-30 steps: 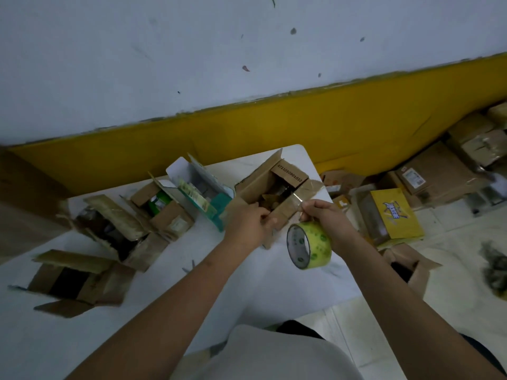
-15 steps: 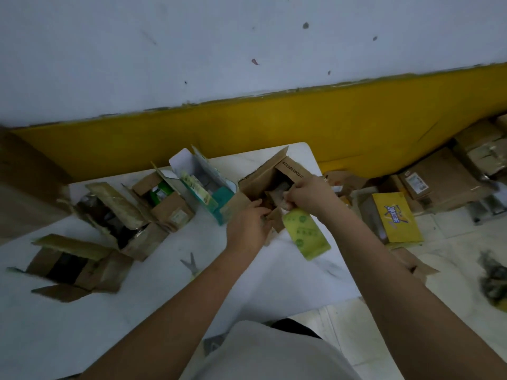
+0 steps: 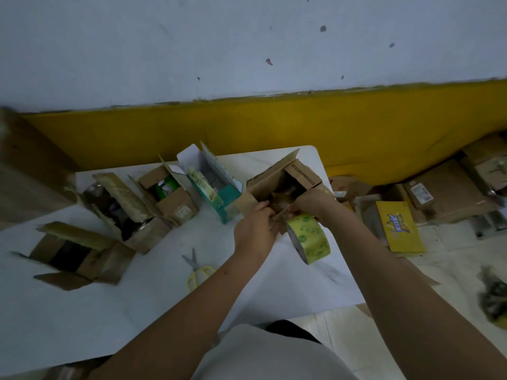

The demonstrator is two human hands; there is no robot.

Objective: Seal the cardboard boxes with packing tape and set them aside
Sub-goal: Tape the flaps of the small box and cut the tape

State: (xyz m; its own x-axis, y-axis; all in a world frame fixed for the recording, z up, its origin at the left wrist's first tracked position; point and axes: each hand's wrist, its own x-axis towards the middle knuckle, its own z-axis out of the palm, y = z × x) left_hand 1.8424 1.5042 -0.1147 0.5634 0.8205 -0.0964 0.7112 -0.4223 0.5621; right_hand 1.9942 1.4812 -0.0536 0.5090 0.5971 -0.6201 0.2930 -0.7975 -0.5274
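Note:
A small open cardboard box (image 3: 290,176) stands near the table's far right corner, its flaps up and a barcode on one flap. My left hand (image 3: 255,231) pinches the box's near flap at the front edge. My right hand (image 3: 311,202) meets it there from the right, fingers curled at the same flap. It carries a roll of green-yellow packing tape (image 3: 310,241) that hangs below the palm. What lies inside the box is dark and unclear.
Three more open cardboard boxes (image 3: 170,200) (image 3: 123,212) (image 3: 79,256) and a teal-white carton (image 3: 211,187) stand along the white table (image 3: 109,311). Yellow-handled scissors (image 3: 195,267) lie left of my left forearm. A yellow box (image 3: 397,229) and brown parcels (image 3: 444,190) cover the floor at right.
My right hand has carried the tape roll from in front of the box up to its near flap, where both hands now meet. The roll has turned edge-on, and the scissors have come into view.

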